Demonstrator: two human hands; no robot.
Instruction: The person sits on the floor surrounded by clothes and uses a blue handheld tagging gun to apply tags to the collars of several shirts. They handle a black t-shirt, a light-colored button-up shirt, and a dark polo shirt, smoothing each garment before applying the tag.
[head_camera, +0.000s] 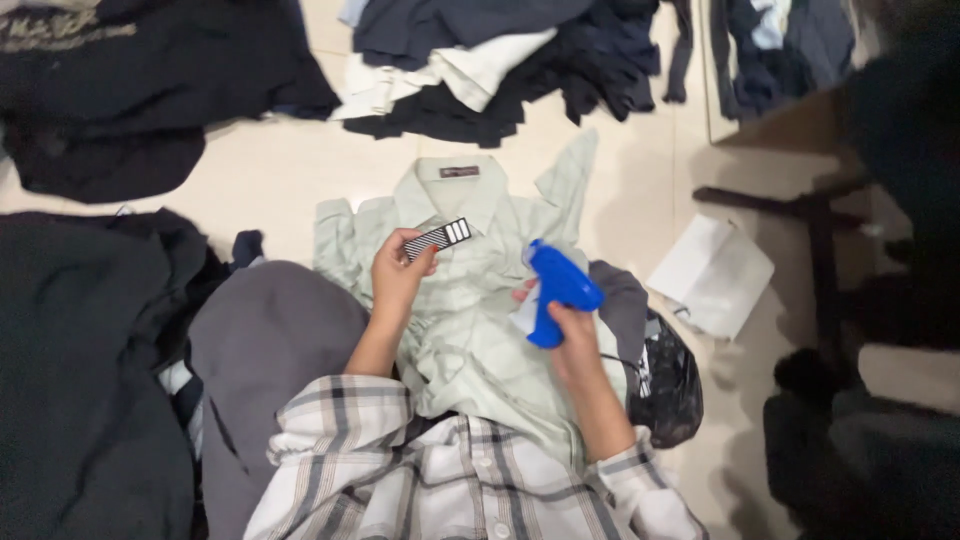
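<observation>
Left hand (395, 275) pinches the striped black-and-white card tag (438, 237) above the pale green collared shirt (470, 330) on the lap; right hand (560, 325) grips the blue plastic tagging gun (557, 290); best held steady, needle near the collar

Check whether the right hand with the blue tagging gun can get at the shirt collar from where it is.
Probably yes. The right hand holds the tagging gun just over the shirt, and the collar lies bare ahead. Only the left hand with its tag sits nearby.
</observation>
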